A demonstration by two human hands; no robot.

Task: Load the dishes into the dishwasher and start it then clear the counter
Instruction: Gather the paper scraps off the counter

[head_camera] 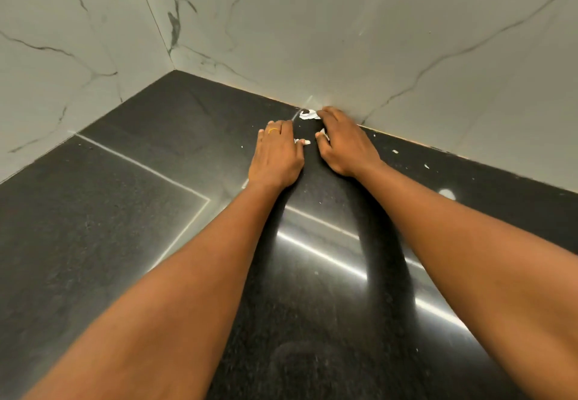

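The person is working on the counter-clearing part of the task, judging by what is showing; no dishes or dishwasher are appearing in view. Both hands are reaching to the back of the black counter (125, 227), where it is meeting the marble wall (344, 40).

The left hand (275, 152) is lying flat with fingers nearly straight. A small white scrap (302, 141) is sitting just at its 3 o'clock, between the 2 hands. The right hand (342, 143) is arching over the surface with fingers bent down. I cannot tell whether it is pinching anything. A larger clump of white scraps (308, 114) is lying at its 10 o'clock, tight against the wall.

To do this well, the hands should be sweeping inward together, herding the clump away from the wall seam, where bits could be lodging. Cupping 1 palm as a stop and pushing with the other looks wiser than picking pieces singly.

Stray flecks (395, 151) are lying at 3 o'clock of the right hand and are likely needing a second pass.
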